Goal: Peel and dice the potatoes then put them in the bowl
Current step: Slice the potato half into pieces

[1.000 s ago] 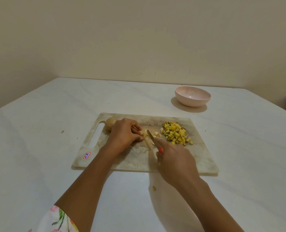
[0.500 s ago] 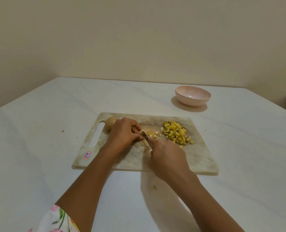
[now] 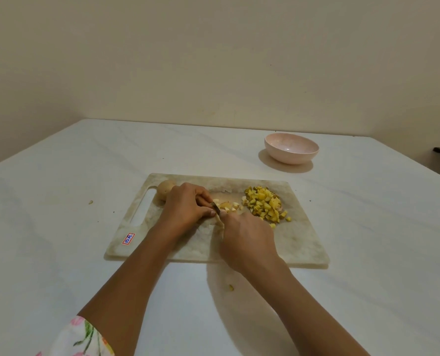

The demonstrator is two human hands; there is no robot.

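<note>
Many potato cubes (image 3: pixel 264 204), marbled board (image 3: pixel 303 242)

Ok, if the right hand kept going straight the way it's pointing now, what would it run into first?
Probably the left hand: the right hand points away and slightly left along the knife, whose tip sits by the left fingertips and the potato piece they hold. Height is hard to judge here.

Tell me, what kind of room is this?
Probably a home kitchen or dining room. On a cutting board the left hand holds a potato piece while the right hand slices it with a knife, diced potato is piled beside, and a pink bowl waits on the white table.
</note>
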